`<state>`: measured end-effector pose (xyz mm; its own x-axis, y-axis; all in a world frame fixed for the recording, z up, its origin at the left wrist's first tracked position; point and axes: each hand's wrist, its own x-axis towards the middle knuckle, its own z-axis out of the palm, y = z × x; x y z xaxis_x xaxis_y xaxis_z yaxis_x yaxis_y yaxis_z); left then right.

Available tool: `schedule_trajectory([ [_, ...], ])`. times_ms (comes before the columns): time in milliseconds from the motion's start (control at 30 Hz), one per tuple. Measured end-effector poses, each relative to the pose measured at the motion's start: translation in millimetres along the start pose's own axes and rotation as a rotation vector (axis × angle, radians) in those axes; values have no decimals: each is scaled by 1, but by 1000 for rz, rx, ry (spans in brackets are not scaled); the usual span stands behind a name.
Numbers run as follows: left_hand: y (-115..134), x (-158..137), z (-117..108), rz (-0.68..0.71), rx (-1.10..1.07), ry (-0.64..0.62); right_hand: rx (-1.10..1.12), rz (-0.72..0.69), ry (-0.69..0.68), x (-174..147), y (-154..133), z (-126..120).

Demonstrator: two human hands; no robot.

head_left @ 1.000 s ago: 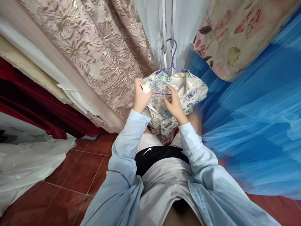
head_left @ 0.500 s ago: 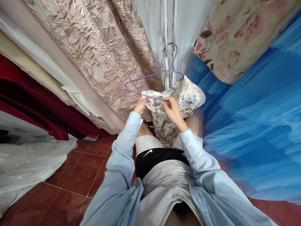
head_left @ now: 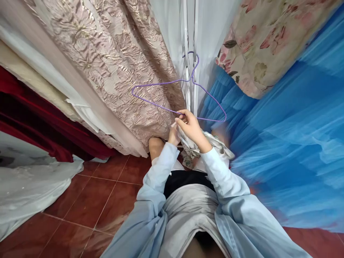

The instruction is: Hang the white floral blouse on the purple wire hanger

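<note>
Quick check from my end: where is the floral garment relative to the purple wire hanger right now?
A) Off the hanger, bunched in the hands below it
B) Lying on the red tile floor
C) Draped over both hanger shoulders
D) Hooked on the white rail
A: the purple wire hanger is bare, and the floral garment is bunched under the right hand and left hand.

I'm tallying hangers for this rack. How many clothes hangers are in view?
1: a purple wire hanger, bare, hooked on the white rail above both hands, the right hand touching its bottom bar. Others may hide behind the hanging fabrics.
</note>
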<state>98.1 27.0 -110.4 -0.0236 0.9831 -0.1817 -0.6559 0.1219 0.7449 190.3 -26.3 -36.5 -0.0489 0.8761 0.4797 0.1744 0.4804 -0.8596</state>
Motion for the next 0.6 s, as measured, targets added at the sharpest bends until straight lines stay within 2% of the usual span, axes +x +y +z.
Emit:
schedule_trajectory([
  [67, 24, -9, -17, 53, -60, 111, -11, 14, 21, -2, 7, -6],
  [167, 72, -27, -34, 292, -124, 188, -33, 5, 32, -6, 12, -8],
  [267, 115, -47, -35, 531, -93, 187, -56, -32, -6, -8, 14, -6],
  [333, 135, -59, -29, 665, -45, 183, -59, -57, -46, -8, 14, -5],
  [400, 144, -68, -23, 766, 30, 183, -63, -71, -85, -8, 14, -6],
  [467, 143, -76, -17, 856, 128, 173, -69, -90, -126, -9, 12, -10],
  [600, 116, -93, -1, 924, 467, 83, -31, -226, -283, -10, 3, -17],
])
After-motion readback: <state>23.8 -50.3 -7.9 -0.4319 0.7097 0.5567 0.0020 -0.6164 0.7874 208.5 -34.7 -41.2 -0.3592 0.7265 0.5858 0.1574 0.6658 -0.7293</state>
